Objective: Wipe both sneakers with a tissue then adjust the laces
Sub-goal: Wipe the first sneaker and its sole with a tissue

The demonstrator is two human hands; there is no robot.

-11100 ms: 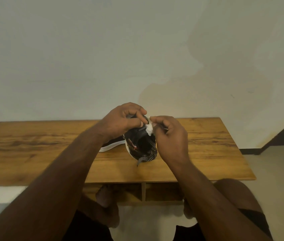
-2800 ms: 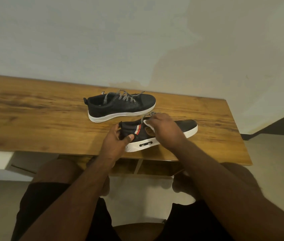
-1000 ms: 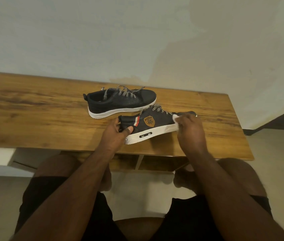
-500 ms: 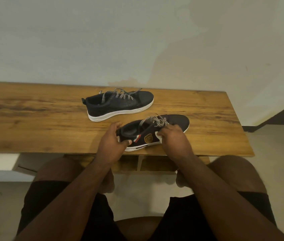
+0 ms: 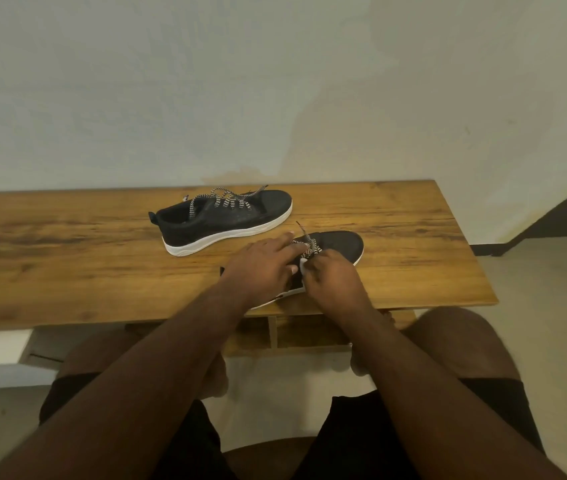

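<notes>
Both hands [image 5: 296,271] hide near sneaker [image 5: 339,244], tissue [image 5: 303,266]

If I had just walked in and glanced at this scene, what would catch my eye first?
Probably the two hands meeting over the near sneaker at the front edge of the wooden table: the left hand rests on it while the right hand works at its striped laces, a bit of white tissue showing between them. Behind, the far sneaker stands alone, its laces loose.
</notes>
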